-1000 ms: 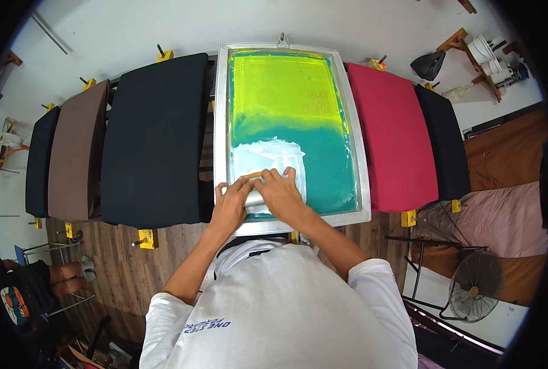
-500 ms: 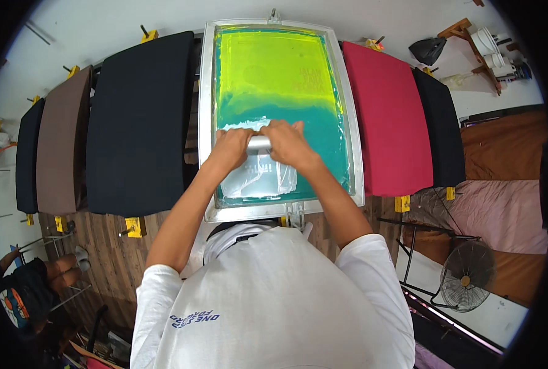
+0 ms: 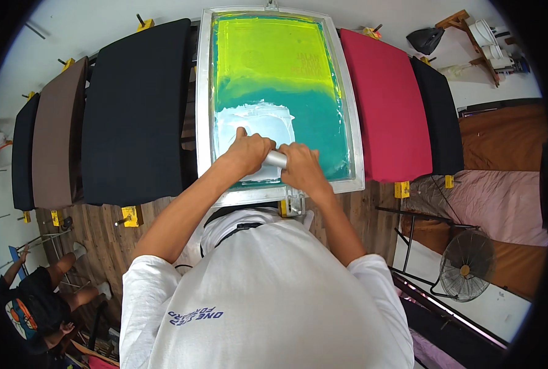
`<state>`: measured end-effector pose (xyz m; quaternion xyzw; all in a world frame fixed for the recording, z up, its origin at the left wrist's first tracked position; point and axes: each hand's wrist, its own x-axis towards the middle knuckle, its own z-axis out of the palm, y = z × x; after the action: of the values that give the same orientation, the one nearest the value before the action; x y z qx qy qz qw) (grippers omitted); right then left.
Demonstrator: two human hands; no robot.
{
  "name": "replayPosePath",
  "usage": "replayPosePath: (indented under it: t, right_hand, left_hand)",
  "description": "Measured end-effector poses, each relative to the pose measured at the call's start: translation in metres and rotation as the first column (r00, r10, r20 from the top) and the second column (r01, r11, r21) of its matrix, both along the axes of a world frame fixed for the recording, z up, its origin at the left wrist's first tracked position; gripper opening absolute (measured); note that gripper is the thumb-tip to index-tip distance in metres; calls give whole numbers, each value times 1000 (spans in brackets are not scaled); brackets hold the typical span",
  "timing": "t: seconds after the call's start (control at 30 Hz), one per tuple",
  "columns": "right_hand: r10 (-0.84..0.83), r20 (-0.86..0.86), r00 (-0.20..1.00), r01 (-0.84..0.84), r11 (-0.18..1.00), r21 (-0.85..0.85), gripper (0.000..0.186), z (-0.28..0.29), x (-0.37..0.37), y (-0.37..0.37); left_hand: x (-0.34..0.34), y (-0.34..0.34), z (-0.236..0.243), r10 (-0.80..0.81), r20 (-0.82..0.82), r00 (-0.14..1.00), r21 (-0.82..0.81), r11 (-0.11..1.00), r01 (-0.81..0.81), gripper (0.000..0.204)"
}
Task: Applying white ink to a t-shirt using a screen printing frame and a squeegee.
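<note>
A screen-printing frame (image 3: 205,92) with a pale metal rim lies in front of me. Its mesh is yellow-green (image 3: 261,52) at the far part and teal (image 3: 320,132) at the near part. Both hands grip a squeegee with a silver metal handle (image 3: 276,160), held slantwise over the near part of the mesh. My left hand (image 3: 248,152) is closed round its left end, thumb pointing away from me. My right hand (image 3: 301,166) is closed round the right end. White ink (image 3: 255,117) spreads over the near-left mesh beyond and beside my hands. The squeegee's blade is hidden.
Left of the frame stand fabric-covered boards, black (image 3: 135,111) and brown (image 3: 59,135); to the right are a red board (image 3: 384,104) and a black one (image 3: 437,117). A floor fan (image 3: 466,265) stands at right. Another person (image 3: 37,301) is at lower left.
The squeegee has come nearer to me and shifted right, turning from level to slanted. A broad patch of white ink now shows where a thin far band and a clearer near area were.
</note>
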<state>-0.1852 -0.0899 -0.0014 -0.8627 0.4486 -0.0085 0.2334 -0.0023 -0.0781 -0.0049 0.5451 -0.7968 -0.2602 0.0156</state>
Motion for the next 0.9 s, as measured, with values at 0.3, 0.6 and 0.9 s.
replayPosePath:
  t: [0.3, 0.6, 0.9]
  right_hand:
    - [-124, 41, 991, 122, 991, 54, 38, 6, 4, 31]
    - [-76, -29, 997, 69, 979, -193, 36, 23, 31, -4]
    - [-22, -101, 995, -38, 828, -559, 36, -24, 44, 35]
  left_hand:
    - [8, 27, 3, -65, -44, 997, -75, 995, 61, 29]
    - [27, 3, 8, 12, -210, 978, -262, 963, -69, 44]
    - [28, 46, -49, 89, -191, 978, -250, 959, -136, 73]
